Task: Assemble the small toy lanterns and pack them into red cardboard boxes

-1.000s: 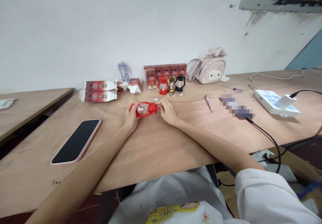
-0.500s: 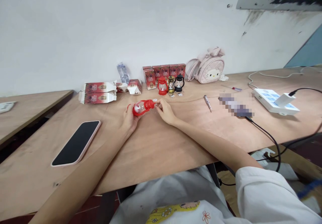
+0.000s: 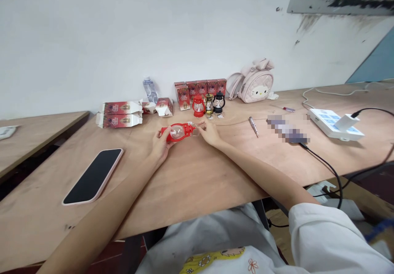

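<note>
My left hand [image 3: 160,146] is closed around the base of a small red lantern [image 3: 177,132], which lies on its side above the table with its top toward the right. At that top end, my right hand [image 3: 210,133] pinches with thumb and finger. A thin, pale or clear bit [image 3: 195,131] shows between the fingertips and the lantern's cap, too small to name. Behind my hands stand a second red lantern [image 3: 198,106], a gold and black lantern [image 3: 209,104] and a black lantern [image 3: 218,102], all upright, with small tags in front.
Several red boxes [image 3: 201,88] line the wall, beside a pink bag [image 3: 257,86]. Opened boxes [image 3: 118,120] and a water bottle [image 3: 150,89] stand left. A phone [image 3: 94,177] lies near my left forearm. At right are a screwdriver [image 3: 254,127] and a white power strip [image 3: 334,122].
The red lantern in my left hand has turned and shifted slightly right, showing its top end differently. My right hand has moved a little to the right, fingers still pinched.
</note>
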Demonstrator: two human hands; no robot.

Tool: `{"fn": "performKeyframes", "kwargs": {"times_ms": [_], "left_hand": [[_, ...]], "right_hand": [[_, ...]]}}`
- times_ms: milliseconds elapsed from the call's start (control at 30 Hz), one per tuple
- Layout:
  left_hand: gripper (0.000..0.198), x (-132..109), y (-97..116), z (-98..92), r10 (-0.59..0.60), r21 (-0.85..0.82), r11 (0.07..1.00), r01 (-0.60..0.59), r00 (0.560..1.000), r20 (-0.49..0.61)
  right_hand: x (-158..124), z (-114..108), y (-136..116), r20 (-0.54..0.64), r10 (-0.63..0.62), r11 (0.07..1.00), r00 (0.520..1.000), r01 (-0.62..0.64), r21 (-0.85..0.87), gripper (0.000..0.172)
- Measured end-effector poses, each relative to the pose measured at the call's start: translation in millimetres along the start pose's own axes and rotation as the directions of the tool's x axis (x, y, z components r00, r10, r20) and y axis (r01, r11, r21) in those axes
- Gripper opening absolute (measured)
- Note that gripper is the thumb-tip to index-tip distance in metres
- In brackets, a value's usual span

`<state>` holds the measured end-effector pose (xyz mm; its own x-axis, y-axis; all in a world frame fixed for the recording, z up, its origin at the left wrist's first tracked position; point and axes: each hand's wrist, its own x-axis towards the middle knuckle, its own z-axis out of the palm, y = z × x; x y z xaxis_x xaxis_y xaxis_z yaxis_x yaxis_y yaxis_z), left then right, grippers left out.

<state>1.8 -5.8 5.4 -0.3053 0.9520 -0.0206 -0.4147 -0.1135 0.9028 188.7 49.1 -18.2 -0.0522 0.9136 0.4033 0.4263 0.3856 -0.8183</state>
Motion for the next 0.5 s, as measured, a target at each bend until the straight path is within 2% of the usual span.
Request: {"fn": "performKeyframes", "kwargs": {"times_ms": [67, 100, 133, 167, 200, 233, 267, 333, 367, 400, 433, 467, 500], "left_hand": [[0.028, -1.8, -0.5, 1.2, 0.009, 0.023, 1.000, -0.010, 1.000, 0.014], [0.030, -2.1, -0.9, 1.4, 0.012, 0.027, 1.000, -0.013, 1.000, 0.009], [0.032, -1.9, -1.4, 1.3, 0.014, 0.026, 1.000, -0.014, 1.000, 0.000], [0.033, -1.2, -2.1, 0.8, 0.013, 0.021, 1.000, -0.013, 1.000, -0.014], [0.034, -0.2, -2.8, -0.1, 0.011, 0.012, 1.000, -0.011, 1.000, -0.030], [0.035, 1.2, -3.4, -1.2, 0.012, -0.003, 1.000, -0.012, 0.999, -0.044], [0.035, 2.5, -3.9, -2.4, 0.016, -0.022, 1.000, -0.018, 0.998, -0.055], [0.033, 4.9, -4.2, -4.6, 0.030, -0.066, 0.997, -0.034, 0.998, -0.062], [0.031, 5.6, -4.0, -5.2, 0.032, -0.085, 0.996, -0.038, 0.997, -0.065], [0.028, 6.0, -3.6, -5.5, 0.031, -0.100, 0.994, -0.039, 0.997, -0.073], [0.026, 6.1, -3.0, -5.4, 0.027, -0.109, 0.993, -0.036, 0.996, -0.084], [0.024, 5.9, -2.3, -5.0, 0.020, -0.110, 0.993, -0.030, 0.996, -0.089], [0.022, 5.5, -1.7, -4.3, 0.015, -0.109, 0.994, -0.024, 0.996, -0.088]], "right_hand": [[0.4, -9.3, -7.8, -0.095, 0.015, 0.998, 0.995, -0.009, 0.065, 0.014], [-2.5, -12.7, -14.9, -0.129, -0.036, 0.994, 0.991, 0.049, 0.094, 0.017], [-7.5, -14.7, -23.4, -0.144, -0.153, 0.978, 0.978, 0.170, 0.117, 0.019], [-14.7, -15.0, -32.5, -0.100, -0.327, 0.936, 0.940, 0.337, 0.107, 0.020], [-23.4, -13.5, -41.4, -0.035, -0.499, 0.863, 0.866, 0.500, 0.076, 0.022], [-33.1, -10.4, -49.0, 0.039, -0.653, 0.758, 0.757, 0.651, 0.054, 0.023], [-43.0, -6.0, -54.8, 0.114, -0.773, 0.633, 0.624, 0.772, 0.063, 0.022], [-60.5, 4.7, -59.9, 0.230, -0.910, 0.385, 0.346, 0.910, 0.152, 0.022], [-67.2, 9.9, -59.6, 0.260, -0.930, 0.309, 0.258, 0.934, 0.178, 0.023], [-72.2, 14.2, -58.0, 0.275, -0.935, 0.278, 0.223, 0.944, 0.180, 0.024], [-75.4, 17.5, -55.8, 0.265, -0.933, 0.290, 0.243, 0.944, 0.157, 0.026], [-77.1, 19.7, -53.5, 0.228, -0.921, 0.347, 0.316, 0.931, 0.111, 0.029], [-77.3, 21.0, -51.5, 0.166, -0.890, 0.439, 0.425, 0.897, 0.057, 0.031]]}}
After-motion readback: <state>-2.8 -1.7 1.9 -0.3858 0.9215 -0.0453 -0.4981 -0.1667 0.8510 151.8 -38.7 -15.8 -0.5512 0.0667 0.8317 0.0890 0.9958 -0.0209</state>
